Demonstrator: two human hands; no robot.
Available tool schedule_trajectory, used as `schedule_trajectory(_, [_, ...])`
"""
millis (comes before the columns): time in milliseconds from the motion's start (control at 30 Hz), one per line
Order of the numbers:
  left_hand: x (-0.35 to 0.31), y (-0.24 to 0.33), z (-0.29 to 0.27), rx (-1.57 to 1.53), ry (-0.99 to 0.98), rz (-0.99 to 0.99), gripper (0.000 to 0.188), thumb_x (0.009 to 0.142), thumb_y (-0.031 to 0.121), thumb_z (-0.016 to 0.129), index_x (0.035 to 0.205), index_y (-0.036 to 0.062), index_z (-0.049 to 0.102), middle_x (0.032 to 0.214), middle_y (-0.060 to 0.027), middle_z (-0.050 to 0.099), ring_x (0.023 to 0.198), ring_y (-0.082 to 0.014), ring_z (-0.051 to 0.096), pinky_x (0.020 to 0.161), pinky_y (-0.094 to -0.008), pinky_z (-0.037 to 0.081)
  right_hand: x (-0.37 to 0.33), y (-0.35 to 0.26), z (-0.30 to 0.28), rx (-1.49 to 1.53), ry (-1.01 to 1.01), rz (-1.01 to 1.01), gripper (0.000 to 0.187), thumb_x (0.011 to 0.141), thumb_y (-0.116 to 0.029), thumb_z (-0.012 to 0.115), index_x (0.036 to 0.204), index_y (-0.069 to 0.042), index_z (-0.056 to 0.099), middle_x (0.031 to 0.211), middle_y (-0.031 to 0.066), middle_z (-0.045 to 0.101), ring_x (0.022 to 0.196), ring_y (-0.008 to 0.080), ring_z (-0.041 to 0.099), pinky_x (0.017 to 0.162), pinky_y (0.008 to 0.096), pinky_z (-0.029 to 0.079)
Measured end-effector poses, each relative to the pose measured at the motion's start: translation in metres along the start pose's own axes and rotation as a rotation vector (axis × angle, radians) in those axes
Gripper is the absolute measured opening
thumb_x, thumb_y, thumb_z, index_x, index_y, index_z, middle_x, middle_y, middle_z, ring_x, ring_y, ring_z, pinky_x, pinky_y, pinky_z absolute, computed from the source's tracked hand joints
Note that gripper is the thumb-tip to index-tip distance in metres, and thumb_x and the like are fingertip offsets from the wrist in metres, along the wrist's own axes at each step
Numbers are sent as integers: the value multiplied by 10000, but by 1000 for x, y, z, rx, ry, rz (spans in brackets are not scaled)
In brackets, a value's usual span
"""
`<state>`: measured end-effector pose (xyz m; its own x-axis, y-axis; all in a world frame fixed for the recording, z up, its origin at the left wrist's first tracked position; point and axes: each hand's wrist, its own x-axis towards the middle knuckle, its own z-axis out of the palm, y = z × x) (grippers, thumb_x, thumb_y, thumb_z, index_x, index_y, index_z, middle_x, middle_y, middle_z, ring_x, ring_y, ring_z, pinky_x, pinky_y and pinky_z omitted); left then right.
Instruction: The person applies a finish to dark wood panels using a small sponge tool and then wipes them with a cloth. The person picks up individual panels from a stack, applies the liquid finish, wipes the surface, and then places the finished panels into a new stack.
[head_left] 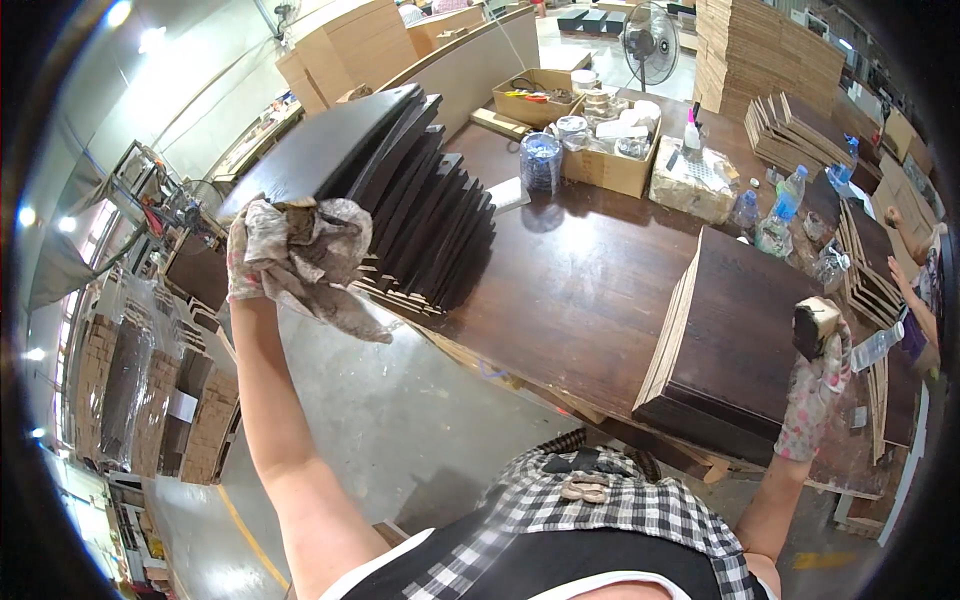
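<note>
Workshop shelving, pallets of boards and a standing fan [650, 45] surround a long brown tabletop [560, 310], whose far edge carries an open cardboard box [608, 172] of jars and wrapped goods, with plastic bottles [790, 195] toward the right. At the left end rises a fanned stack of dark boards [430, 215]; a squarer stack of dark panels [735, 335] sits at the near edge, right of the middle. The left hand [247, 262], gloved, is at the near corner of the fanned stack, its grip closed on a crumpled, stained rag [310, 245] — most fingers are lost in the folds, and whether the cloth presses on the top board cannot be told. The right hand [822, 375], also gloved, is over the right part of the squarer stack, its grip pinching a pale, dark-stained sponge-like block [816, 326]; contact with the panel below is unclear. As for progress, the work looks under way: both top faces appear dark all over, the left one glossier, and the squarer stack's near side is dark too. Its left side shows pale edges, as do the fanned boards' lower ends — possibly left to do, possibly meant to stay bare. How many pieces are finished cannot be judged.
</note>
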<state>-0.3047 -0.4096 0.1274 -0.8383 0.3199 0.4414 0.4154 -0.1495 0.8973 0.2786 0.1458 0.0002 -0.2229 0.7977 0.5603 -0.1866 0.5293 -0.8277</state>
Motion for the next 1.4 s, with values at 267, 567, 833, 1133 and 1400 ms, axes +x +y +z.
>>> schedule_trajectory(267, [-4,19,-49,22,-418,-381,308,998,182,608,1262,24,597,1057,-66,655,928,-193,629,841,-320,514,19,-57,38,16,-402,237,299,989,-126,578,1250,4,644,1178,100,683,1062,170,646,931,279,516])
schedule_trajectory(567, [-167,-32,112,11,-108,-507,333,941,402,653,977,75,606,682,-56,571,520,-186,523,526,-349,485,6,-54,84,-207,-1146,-325,320,821,-130,758,1126,-61,688,1103,127,680,1002,307,667,911,385,548])
schedule_trajectory(833, [-241,-90,276,-351,-619,-864,484,920,471,678,867,-8,638,753,-112,654,633,-204,653,568,-325,538,38,-17,130,-337,-1139,-588,146,887,-238,717,929,-105,673,897,76,666,856,289,656,781,398,536])
schedule_trajectory(1133, [-259,-83,326,-197,-719,-886,485,948,445,626,834,-25,661,772,-124,675,691,-197,662,663,-333,533,92,24,151,-166,-1325,-469,170,875,-232,738,981,-102,708,921,85,686,899,289,671,824,389,548])
schedule_trajectory(1400, [-245,-73,382,-196,-809,-925,353,994,313,609,1063,-21,701,799,-94,693,745,-143,659,695,-289,525,198,113,162,-318,-1107,-25,336,881,-275,733,1127,-51,692,1054,137,714,1008,257,677,902,363,521])
